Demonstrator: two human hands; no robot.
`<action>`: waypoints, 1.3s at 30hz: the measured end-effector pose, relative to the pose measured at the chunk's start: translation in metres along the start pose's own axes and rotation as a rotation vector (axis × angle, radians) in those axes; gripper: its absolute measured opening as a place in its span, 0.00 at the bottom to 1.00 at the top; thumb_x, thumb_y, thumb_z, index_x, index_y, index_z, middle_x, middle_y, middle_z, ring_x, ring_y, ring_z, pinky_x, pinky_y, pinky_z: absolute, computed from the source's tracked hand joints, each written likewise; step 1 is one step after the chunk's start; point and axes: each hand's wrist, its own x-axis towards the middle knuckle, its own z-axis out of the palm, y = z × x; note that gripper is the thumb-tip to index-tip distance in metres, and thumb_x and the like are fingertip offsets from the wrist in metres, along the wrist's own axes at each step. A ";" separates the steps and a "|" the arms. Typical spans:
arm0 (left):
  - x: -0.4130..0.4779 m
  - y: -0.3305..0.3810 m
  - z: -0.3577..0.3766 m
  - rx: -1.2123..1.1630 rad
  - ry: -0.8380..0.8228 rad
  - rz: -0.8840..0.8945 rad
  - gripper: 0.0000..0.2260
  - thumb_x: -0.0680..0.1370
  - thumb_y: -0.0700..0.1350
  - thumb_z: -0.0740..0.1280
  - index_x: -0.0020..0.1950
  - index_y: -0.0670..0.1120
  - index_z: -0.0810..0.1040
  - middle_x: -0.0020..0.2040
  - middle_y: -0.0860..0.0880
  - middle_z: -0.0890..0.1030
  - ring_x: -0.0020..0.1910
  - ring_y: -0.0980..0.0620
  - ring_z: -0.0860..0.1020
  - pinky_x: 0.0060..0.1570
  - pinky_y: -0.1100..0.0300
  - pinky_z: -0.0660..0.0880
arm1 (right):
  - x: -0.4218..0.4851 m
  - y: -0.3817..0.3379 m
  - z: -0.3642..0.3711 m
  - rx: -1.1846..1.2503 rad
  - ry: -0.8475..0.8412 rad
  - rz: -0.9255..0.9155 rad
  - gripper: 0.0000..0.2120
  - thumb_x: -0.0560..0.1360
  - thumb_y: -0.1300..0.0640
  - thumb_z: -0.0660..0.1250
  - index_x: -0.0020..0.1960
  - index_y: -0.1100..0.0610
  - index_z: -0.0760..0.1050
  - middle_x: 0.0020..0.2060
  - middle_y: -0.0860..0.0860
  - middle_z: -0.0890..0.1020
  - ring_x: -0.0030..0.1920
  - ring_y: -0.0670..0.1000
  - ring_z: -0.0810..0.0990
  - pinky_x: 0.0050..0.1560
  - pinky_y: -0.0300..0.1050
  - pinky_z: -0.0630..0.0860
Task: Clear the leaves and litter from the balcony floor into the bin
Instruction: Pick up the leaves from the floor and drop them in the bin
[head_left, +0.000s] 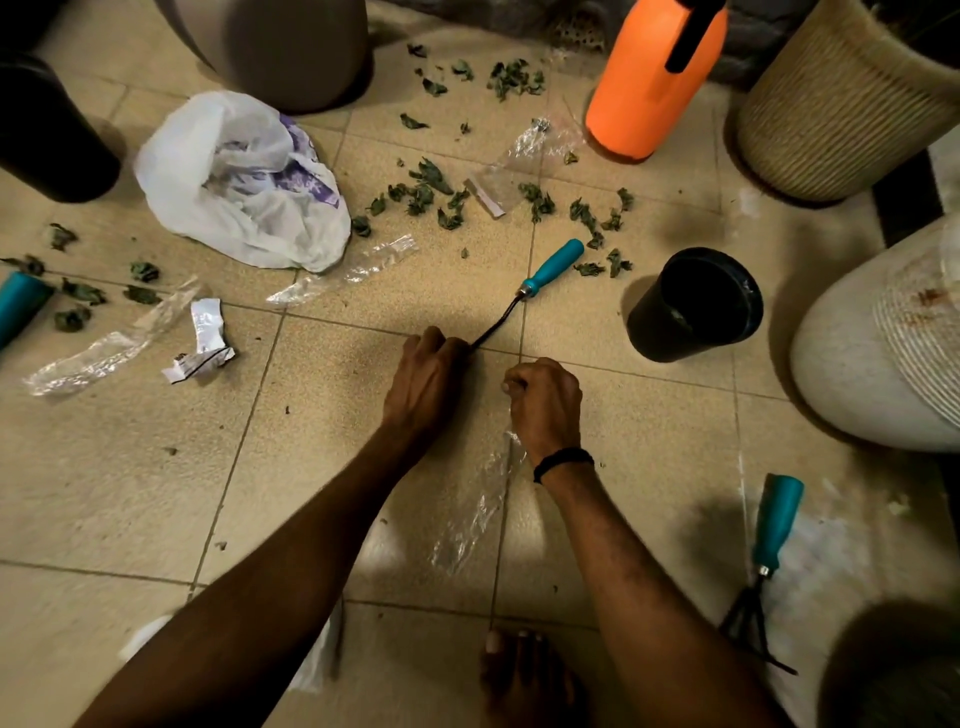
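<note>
Now left hand (428, 374) grips the teal tool (553, 265) by its metal end and right hand (545, 400) pinches a clear wrapper (478, 509), both near the black bin (652, 332). Leaves (434, 192) lie beyond the bin; carry the wrapper over its rim before letting go.

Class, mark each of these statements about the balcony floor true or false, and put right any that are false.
1. The left hand grips the metal end of a teal-handled tool. True.
2. The right hand holds nothing. False: it pinches a clear plastic wrapper.
3. All the leaves are inside the black bin. False: many lie scattered on the floor tiles.
4. A white plastic bag lies on the floor. True.
5. The orange spray bottle lies flat on its side. False: it stands upright.
</note>
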 end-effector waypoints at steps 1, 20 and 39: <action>0.001 -0.001 0.001 0.014 -0.004 0.014 0.13 0.84 0.48 0.56 0.64 0.47 0.76 0.58 0.46 0.73 0.54 0.47 0.70 0.47 0.57 0.68 | 0.000 -0.001 -0.001 -0.003 0.035 0.002 0.06 0.75 0.66 0.67 0.41 0.61 0.81 0.42 0.54 0.81 0.45 0.52 0.80 0.47 0.45 0.77; -0.001 -0.002 -0.029 -0.672 0.256 -0.552 0.24 0.83 0.56 0.55 0.36 0.41 0.73 0.33 0.43 0.74 0.33 0.48 0.72 0.37 0.55 0.68 | 0.011 0.007 -0.010 0.265 -0.051 0.122 0.09 0.74 0.65 0.69 0.50 0.57 0.85 0.48 0.51 0.87 0.52 0.48 0.83 0.59 0.40 0.76; -0.007 0.020 -0.028 -0.886 0.054 -0.570 0.19 0.86 0.54 0.56 0.46 0.49 0.82 0.42 0.51 0.79 0.43 0.54 0.76 0.46 0.53 0.72 | 0.027 0.008 -0.053 0.954 -0.088 0.692 0.04 0.72 0.68 0.73 0.43 0.62 0.81 0.35 0.56 0.83 0.29 0.46 0.81 0.33 0.35 0.78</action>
